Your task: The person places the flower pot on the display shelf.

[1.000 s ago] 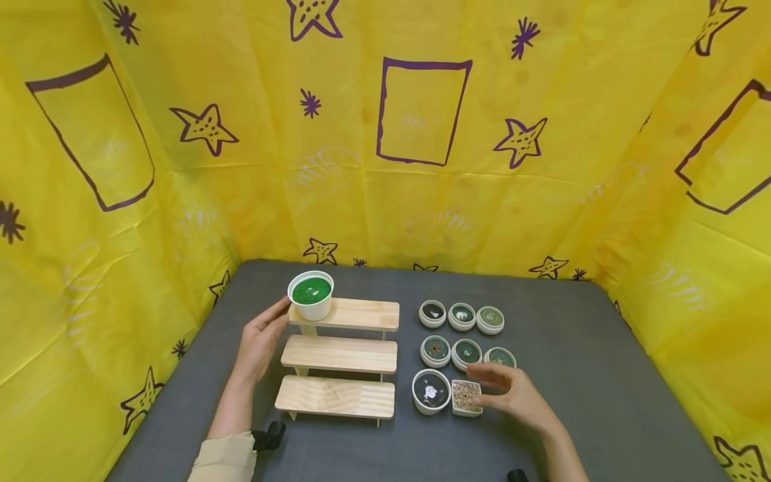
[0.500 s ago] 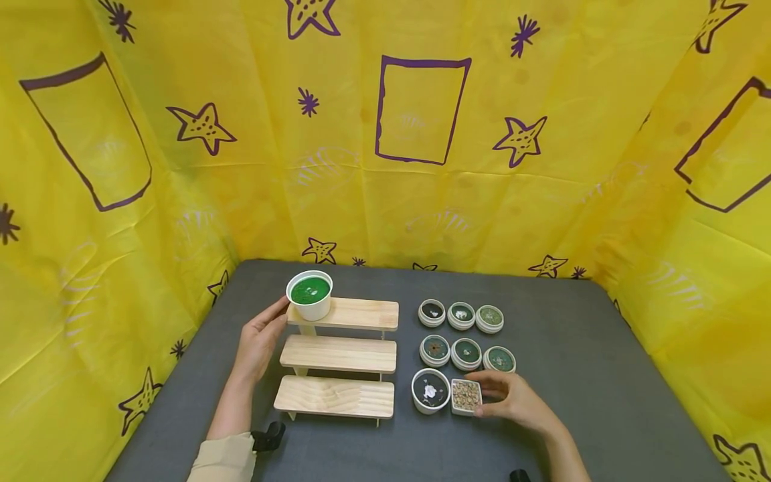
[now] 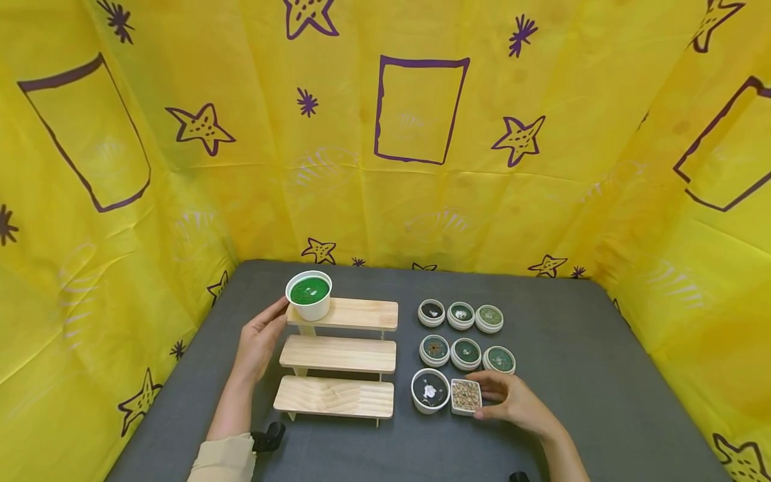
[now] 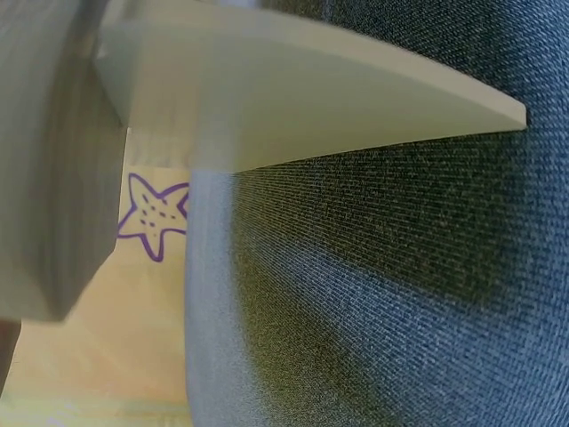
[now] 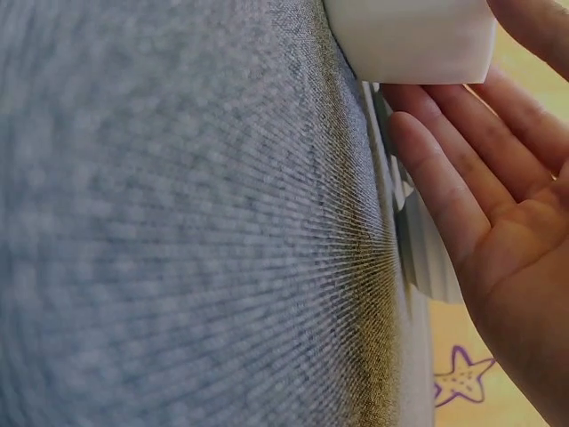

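Observation:
My left hand touches the left end of a three-tier wooden display stand, its fingers fairly straight along the top board. A round white cup with green contents stands on that board, just right of my fingertips. In the left wrist view, the board's end and a pale stand support fill the near part; little of the hand shows. My right hand pinches a square white pot of small tan pebble-like bits. In the right wrist view, fingers reach along the pot's white wall.
A white cup with dark contents stands just left of the square pot. Behind it are two rows of small round white tubs with green or dark contents. Yellow patterned cloth walls in the grey table.
My right hand has lowered slightly and closed its thumb and fingers onto the square pot, uncovering the tub behind it. My left hand stays at the stand.

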The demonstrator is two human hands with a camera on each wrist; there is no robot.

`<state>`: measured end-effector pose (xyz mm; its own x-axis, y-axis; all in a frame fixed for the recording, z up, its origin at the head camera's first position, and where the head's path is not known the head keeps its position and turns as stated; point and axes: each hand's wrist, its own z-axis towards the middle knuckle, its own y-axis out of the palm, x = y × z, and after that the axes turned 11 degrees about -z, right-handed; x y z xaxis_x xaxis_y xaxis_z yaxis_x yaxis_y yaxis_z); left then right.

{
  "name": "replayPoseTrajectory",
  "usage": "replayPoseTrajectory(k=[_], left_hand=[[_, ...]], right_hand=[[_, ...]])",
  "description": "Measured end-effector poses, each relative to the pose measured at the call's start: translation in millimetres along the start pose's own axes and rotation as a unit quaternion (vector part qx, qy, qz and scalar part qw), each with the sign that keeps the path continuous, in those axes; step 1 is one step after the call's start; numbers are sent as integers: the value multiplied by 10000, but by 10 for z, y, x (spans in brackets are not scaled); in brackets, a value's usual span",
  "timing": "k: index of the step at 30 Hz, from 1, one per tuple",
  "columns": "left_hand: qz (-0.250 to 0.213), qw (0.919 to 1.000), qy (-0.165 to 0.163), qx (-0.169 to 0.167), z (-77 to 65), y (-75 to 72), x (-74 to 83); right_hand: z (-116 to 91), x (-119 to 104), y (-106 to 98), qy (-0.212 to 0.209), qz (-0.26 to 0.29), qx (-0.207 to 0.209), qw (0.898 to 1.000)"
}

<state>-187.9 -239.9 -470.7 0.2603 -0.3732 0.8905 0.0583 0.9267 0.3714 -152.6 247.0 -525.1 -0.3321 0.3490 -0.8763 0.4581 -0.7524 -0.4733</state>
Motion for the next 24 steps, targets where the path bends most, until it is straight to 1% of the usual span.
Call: replayPoseTrajectory(k=[14, 20, 24], left_hand=[[34, 10000, -9, 0, 0, 5, 4], [38, 10000, -33, -13, 0, 0, 6], [6, 10000, -23, -21, 2, -3, 2]], right_hand=[[-13, -1, 10, 61, 173, -34, 9998], [-12, 1, 4, 95, 162, 78, 9998], [-10, 6, -4, 224, 91, 227, 9995]])
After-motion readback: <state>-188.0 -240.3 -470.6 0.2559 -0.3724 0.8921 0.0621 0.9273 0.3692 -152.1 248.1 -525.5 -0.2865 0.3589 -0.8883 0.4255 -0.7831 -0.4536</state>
